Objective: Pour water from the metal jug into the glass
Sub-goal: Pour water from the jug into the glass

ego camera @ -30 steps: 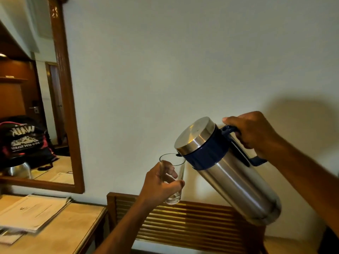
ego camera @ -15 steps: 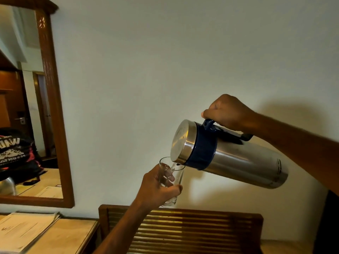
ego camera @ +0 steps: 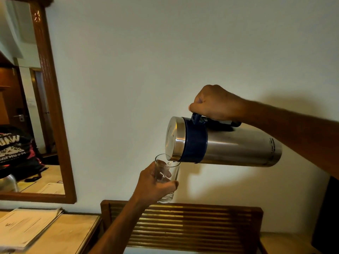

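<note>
A steel metal jug with a dark blue collar and handle lies almost level in the air, lid end to the left. My right hand grips its handle from above. The jug's spout sits just over the rim of a clear glass, and a thin stream of water falls into it. My left hand holds the glass upright in front of the white wall, fingers wrapped around its lower half. A little water shows at the glass bottom.
A slatted wooden rack stands below the hands against the wall. A wood-framed mirror hangs at the left above a light wooden table bearing a stack of papers. A dark object edges in at the right.
The jug has tipped from a steep slant to nearly level, its spout now over the glass rim with water running. The glass hand stayed roughly in place.
</note>
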A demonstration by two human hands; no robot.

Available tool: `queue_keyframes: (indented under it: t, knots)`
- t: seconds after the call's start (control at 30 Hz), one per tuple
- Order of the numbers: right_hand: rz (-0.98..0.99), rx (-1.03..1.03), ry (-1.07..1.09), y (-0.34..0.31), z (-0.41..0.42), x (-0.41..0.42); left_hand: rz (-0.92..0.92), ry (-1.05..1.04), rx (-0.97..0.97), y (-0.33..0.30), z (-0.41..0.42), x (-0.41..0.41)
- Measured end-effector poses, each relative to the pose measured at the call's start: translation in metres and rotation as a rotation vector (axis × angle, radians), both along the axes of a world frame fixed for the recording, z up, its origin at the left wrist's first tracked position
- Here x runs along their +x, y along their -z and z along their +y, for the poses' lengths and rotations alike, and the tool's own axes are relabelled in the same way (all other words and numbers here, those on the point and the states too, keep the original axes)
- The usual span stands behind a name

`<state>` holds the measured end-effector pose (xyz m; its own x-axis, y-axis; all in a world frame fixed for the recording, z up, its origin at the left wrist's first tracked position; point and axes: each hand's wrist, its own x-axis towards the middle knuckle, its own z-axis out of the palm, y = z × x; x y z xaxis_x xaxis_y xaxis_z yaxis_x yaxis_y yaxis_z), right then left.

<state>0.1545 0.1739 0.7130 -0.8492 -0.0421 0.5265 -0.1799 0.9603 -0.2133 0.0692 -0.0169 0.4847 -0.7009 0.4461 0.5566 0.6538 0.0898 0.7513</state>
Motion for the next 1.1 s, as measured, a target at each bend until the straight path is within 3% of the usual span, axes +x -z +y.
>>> queue_keyframes:
  t: [1.1]
  knots:
    - [0.008, 0.101, -0.067, -0.001, -0.016, -0.019, -0.069, -0.010, -0.004, 0.007, -0.005, -0.009]
